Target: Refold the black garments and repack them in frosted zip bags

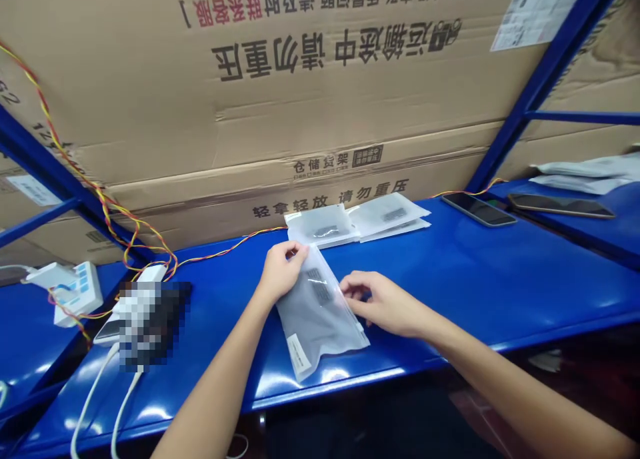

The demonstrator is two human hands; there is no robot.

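Observation:
A frosted zip bag (320, 322) with dark print and a small white label lies tilted near the front edge of the blue shelf. My left hand (286, 267) pinches its upper left corner between thumb and fingers. On the other side, my right hand (373, 300) has its fingers curled at the bag's right edge, along the zip strip; the slider sits a little below. Just behind are more frosted bags: one (320, 226) beside a small stack (390, 216). What the near bag contains cannot be made out.
Two phones (479, 209) rest at the back right, one across the shelf gap. At left are a white power strip (145, 292), a pixelated dark object (155, 322) and cables. Large cardboard boxes (320, 112) stand behind, between blue posts (530, 92).

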